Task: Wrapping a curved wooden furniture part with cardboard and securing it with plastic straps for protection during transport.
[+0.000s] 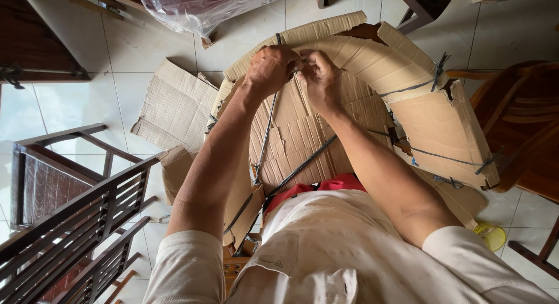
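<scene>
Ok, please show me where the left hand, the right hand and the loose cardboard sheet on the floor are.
left hand [271,68], head view, back of the hand.
right hand [321,77], head view, knuckles.
loose cardboard sheet [174,106], head view, middle of its flat face.

Both hands, left hand [271,68] beside right hand [322,77], meet on the cardboard-wrapped bundle [425,115]; a loose cardboard sheet [174,106] lies left, 1 chair [75,216] nearer left

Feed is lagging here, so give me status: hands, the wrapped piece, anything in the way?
Left hand and right hand pinched together on strap at top of cardboard-wrapped chair. Loose cardboard sheet on floor left; dark slatted chair close by left arm.
</scene>
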